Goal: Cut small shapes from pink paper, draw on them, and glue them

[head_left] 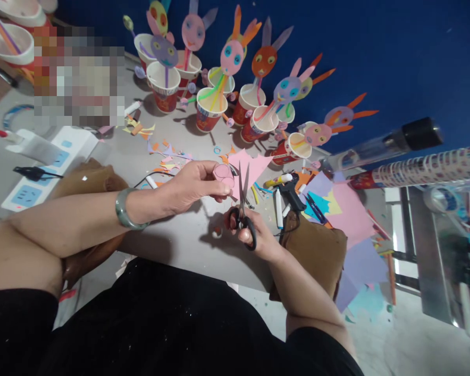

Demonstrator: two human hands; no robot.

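Note:
Between thumb and fingers, my left hand (196, 183) pinches a small piece of pink paper (224, 176) with a round outline drawn on it. My right hand (256, 232) has its fingers through the black handles of a pair of scissors (243, 190). The scissors point away from me with the blades slightly apart, just right of the small piece. Behind the blades lies a larger pink paper offcut (254, 164) with jagged edges. Coloured paper scraps (170, 159) are strewn on the table beyond my left hand.
Several paper cups (211, 108) with paper animal heads line the blue wall. On the right are a black glue gun (293, 192), markers (279, 208), coloured sheets (350, 209), a brown cushion (317, 250) and stacked cups (426, 169). A white power strip (49, 167) lies left.

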